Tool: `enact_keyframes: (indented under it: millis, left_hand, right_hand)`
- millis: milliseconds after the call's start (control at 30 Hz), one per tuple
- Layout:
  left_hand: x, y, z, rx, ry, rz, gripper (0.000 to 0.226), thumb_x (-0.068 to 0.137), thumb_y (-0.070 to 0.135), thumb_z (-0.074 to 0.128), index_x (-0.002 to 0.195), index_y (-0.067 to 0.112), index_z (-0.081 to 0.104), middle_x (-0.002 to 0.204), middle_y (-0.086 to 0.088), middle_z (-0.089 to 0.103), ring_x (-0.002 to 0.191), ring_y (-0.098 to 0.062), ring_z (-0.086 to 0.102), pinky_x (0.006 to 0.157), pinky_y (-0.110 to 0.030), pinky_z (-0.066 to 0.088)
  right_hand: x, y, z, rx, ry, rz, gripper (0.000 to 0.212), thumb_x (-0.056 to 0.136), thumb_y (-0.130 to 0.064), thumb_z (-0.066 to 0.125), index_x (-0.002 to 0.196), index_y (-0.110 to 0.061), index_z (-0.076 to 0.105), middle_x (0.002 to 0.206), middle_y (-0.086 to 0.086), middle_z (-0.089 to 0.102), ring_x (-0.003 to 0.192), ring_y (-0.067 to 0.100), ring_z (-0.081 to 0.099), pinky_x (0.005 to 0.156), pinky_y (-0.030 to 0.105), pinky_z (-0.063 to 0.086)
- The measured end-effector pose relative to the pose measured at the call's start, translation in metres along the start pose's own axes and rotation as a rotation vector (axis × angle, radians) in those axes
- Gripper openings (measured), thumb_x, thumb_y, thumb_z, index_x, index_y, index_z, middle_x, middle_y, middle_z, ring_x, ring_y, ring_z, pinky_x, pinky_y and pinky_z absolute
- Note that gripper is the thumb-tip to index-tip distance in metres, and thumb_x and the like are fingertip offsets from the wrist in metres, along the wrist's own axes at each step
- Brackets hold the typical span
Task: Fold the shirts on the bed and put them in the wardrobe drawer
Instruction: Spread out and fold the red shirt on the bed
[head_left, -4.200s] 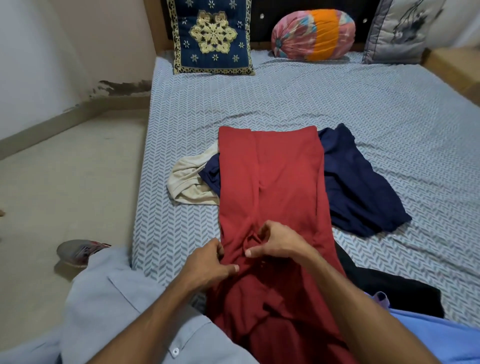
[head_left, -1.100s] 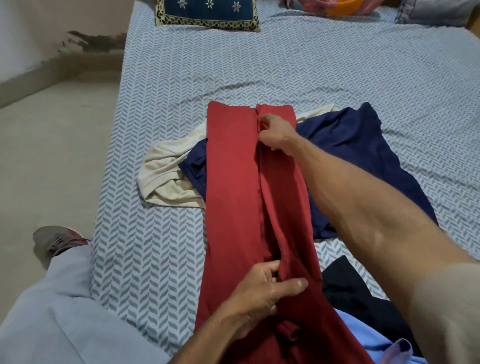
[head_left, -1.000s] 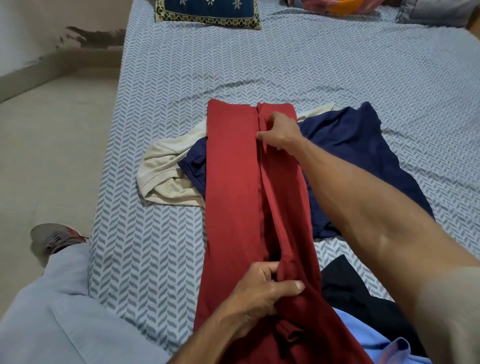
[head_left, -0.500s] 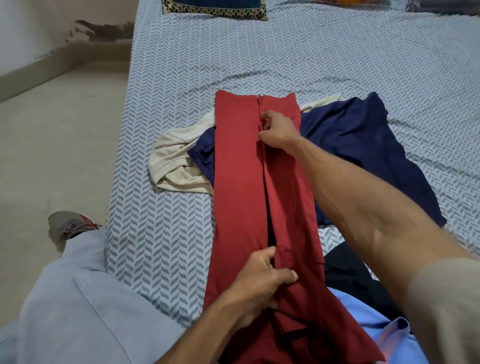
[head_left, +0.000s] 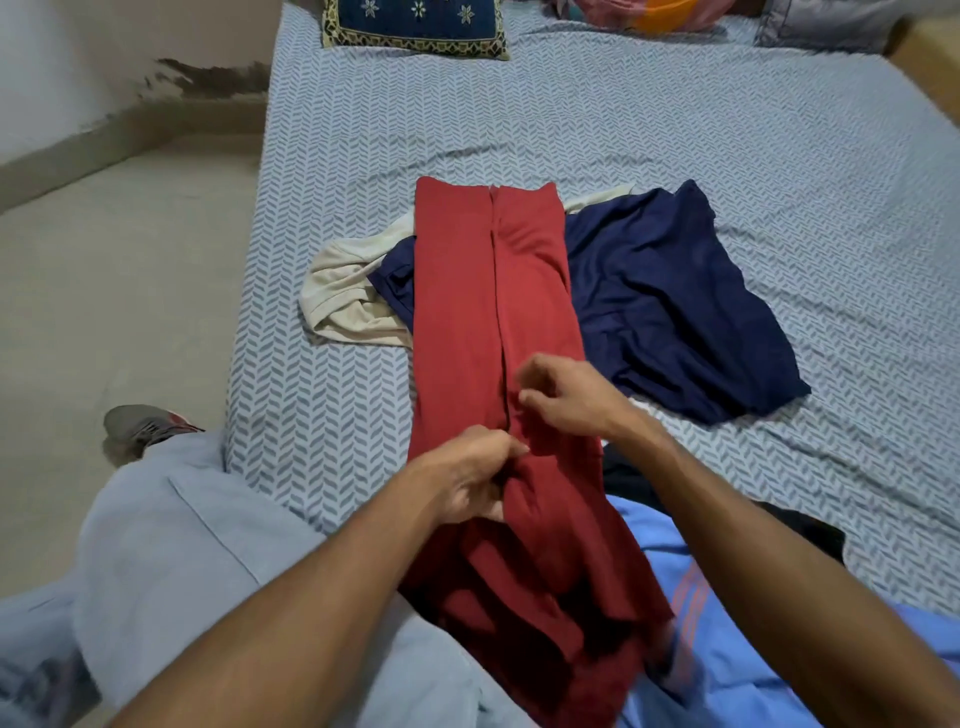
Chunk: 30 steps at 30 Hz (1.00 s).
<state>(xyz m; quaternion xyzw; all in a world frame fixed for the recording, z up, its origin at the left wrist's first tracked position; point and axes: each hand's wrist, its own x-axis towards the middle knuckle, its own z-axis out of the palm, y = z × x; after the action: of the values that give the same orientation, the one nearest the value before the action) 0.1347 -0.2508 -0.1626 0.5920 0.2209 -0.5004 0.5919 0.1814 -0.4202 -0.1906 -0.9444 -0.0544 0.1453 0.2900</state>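
— Where's the red shirt (head_left: 493, 322) now?

— In the middle of the bed (head_left: 675, 130), laid out as a long strip from twelve o'clock down to six, both sides folded in so the edges meet along a centre seam. Its near end spills off the mattress towards the person.

— And the hands?

— Half a second ago the right hand (head_left: 566, 400) was up at the far end, at twelve, pinning the top of the seam. It has come back to the near part and now hangs just over the seam with fingers loosely curled; whether it actually pinches cloth I can't tell. The left hand (head_left: 467, 480) is at six o'clock of it, fingers curled round a bunch of the red fabric.

— So what does that mean?

— I'd say the lengthwise fold is set and the near end gets tidied next, before it's doubled over. Nothing is ready for the drawer yet.

— What's around it?

— A navy shirt (head_left: 675, 306) at three o'clock, partly under the red one, a cream garment (head_left: 348, 291) at nine, something black (head_left: 800, 530) and a light blue garment (head_left: 727, 649) towards five. A patterned cushion (head_left: 415, 26) sits at the head.
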Motion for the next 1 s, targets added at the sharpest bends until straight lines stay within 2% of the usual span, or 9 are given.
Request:
enact_keyframes:
  millis: [133,233,333,433,533,667,767,900,1000]
  left_hand:
    - [-0.006,-0.008,-0.005,0.234,0.021,-0.004,0.060,0.081,0.039,0.072,0.128,0.007,0.053,0.110,-0.020,0.071,0.084,-0.035,0.075,0.069,-0.049,0.062]
    - [-0.015,-0.012,0.002,0.097,0.069,0.030,0.041,0.101,0.021,0.051,0.134,0.001,0.037,0.124,-0.026,0.060,0.084,-0.036,0.069,0.058,-0.053,0.062]
    - [-0.019,-0.016,0.008,-0.015,0.089,0.129,0.035,0.096,-0.003,0.041,0.129,0.006,0.033,0.105,-0.017,0.051,0.079,-0.027,0.061,0.054,-0.040,0.059]
    - [-0.031,-0.021,0.015,-0.087,0.091,0.161,0.023,0.096,-0.006,0.031,0.101,0.009,0.047,0.078,-0.008,0.049,0.063,-0.018,0.048,0.056,-0.036,0.054]
    - [-0.042,-0.029,0.013,-0.122,-0.012,0.194,0.028,0.097,-0.003,0.032,0.109,0.010,0.054,0.087,-0.011,0.057,0.060,-0.019,0.054,0.062,-0.038,0.058]
    - [-0.038,-0.042,-0.009,-0.018,0.103,0.344,0.025,0.099,0.006,0.043,0.120,0.011,0.056,0.090,-0.015,0.065,0.070,-0.027,0.069,0.059,-0.038,0.058]
    - [-0.031,-0.059,-0.031,0.330,0.405,0.440,0.010,0.090,0.015,0.061,0.098,0.010,0.063,0.075,-0.010,0.065,0.060,-0.019,0.059,0.054,-0.031,0.050]
    - [-0.039,-0.071,-0.035,0.704,0.352,0.216,0.042,0.080,0.046,0.077,0.079,0.005,0.069,0.063,-0.010,0.072,0.046,-0.018,0.059,0.050,-0.026,0.048]
    - [-0.047,-0.070,-0.017,0.844,0.329,0.163,0.047,0.078,0.049,0.078,0.084,0.003,0.071,0.059,-0.008,0.072,0.044,-0.019,0.062,0.047,-0.025,0.045]
  right_hand:
    - [-0.058,0.010,0.018,0.055,-0.029,0.021,0.042,0.090,-0.025,0.069,0.131,-0.025,0.061,0.121,-0.009,0.070,0.110,0.008,0.064,0.099,0.028,0.049]
    - [-0.105,0.011,0.032,0.178,0.172,-0.017,0.039,0.085,-0.033,0.072,0.122,-0.022,0.067,0.117,-0.009,0.070,0.109,0.005,0.065,0.099,0.029,0.050]
    - [-0.148,0.007,0.035,0.318,0.297,-0.024,0.043,0.082,-0.054,0.065,0.109,-0.022,0.071,0.108,-0.014,0.067,0.103,0.003,0.063,0.088,0.020,0.047]
    - [-0.169,-0.007,0.035,0.353,0.291,0.008,0.054,0.071,-0.069,0.067,0.103,-0.026,0.070,0.101,-0.014,0.066,0.096,0.003,0.062,0.082,0.016,0.045]
    - [-0.164,-0.019,0.040,0.293,0.172,0.206,0.074,0.054,-0.081,0.074,0.104,-0.026,0.065,0.094,-0.011,0.070,0.086,0.005,0.066,0.077,0.026,0.053]
    - [-0.148,-0.019,0.040,0.555,0.272,0.320,0.044,0.061,-0.049,0.073,0.089,-0.015,0.071,0.081,0.002,0.075,0.071,0.014,0.067,0.077,0.046,0.059]
    - [-0.141,-0.013,0.023,0.797,0.363,0.381,0.005,0.077,-0.015,0.069,0.082,-0.017,0.071,0.069,-0.006,0.072,0.065,0.010,0.062,0.069,0.036,0.053]
    - [-0.141,-0.001,-0.005,0.878,0.458,0.414,0.019,0.086,-0.004,0.062,0.079,-0.018,0.073,0.065,-0.007,0.065,0.064,0.015,0.055,0.060,0.027,0.048]
    - [-0.146,0.003,-0.021,0.887,0.480,0.388,0.022,0.087,-0.006,0.064,0.081,-0.021,0.079,0.065,-0.005,0.067,0.063,0.016,0.056,0.069,0.037,0.050]
